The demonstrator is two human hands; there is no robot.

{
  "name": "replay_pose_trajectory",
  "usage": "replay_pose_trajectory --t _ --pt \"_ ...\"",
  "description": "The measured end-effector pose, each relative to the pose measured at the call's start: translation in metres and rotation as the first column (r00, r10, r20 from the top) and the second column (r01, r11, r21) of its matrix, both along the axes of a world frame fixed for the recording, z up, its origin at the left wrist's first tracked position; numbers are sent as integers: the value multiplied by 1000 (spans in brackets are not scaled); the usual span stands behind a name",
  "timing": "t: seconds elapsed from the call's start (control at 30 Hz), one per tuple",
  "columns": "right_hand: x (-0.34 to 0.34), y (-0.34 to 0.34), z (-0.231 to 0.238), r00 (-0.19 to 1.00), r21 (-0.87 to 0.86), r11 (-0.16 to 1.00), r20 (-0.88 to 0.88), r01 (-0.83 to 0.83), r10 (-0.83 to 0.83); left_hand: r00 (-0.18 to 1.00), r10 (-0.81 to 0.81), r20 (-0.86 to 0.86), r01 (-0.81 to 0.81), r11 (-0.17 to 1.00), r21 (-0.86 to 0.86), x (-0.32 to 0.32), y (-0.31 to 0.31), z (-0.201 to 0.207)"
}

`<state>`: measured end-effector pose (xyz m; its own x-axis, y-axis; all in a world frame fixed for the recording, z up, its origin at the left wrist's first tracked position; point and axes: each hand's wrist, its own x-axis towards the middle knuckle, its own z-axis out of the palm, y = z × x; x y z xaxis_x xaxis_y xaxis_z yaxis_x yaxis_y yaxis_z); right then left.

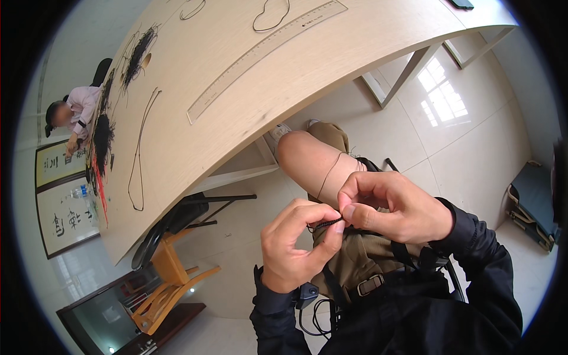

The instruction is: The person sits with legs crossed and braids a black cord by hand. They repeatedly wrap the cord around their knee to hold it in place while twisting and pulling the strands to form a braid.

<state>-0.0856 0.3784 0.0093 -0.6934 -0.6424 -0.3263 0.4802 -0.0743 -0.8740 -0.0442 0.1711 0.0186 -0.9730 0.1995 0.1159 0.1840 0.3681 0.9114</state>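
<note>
Dark braided cord pinched between both hands above the lap

Wearer seated beside the bench [254,89]; work held off it, above the lap. Left hand [299,242]: thumb and forefinger closed on a short, dark braided cord [327,223], which runs along the fingertips toward the right. Right hand [393,207]: thumb and forefinger pinched together at the cord's right end, touching the left fingertips; the exact grip there is partly hidden by the fingers. A thin dark strand [330,176] lies across the bare leg, near the right hand; whether it joins the braid cannot be told.

On the bench: a clear ruler [266,56] lying at a slant; a long, narrow cord loop [138,160] to its left; a smaller loop [271,16] beside the ruler's upper edge. Toward the far left edge, a loose bundle of black threads [139,56], a larger dark heap [103,139], and red threads [100,189] beneath that heap in view. Another person [84,106], pale pink shirt, is at the bench's far left side. Wooden chair [168,266] stands at lower left.
</note>
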Motion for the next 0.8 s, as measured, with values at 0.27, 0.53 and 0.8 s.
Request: replay_pose_trajectory --t 0.27,0.53,0.8 --pt "3 -1 -5 993 -26 996 -79 86 -88 998 57 -13 -57 998 1 1 -3 -3" --pt "2 -2 0 992 14 998 -112 59 -57 997 59 -49 -61 997 -40 0 -1 1" --pt "3 -1 -1 984 24 995 -152 101 -96 997 58 -57 -63 994 -85 -2 0 6"
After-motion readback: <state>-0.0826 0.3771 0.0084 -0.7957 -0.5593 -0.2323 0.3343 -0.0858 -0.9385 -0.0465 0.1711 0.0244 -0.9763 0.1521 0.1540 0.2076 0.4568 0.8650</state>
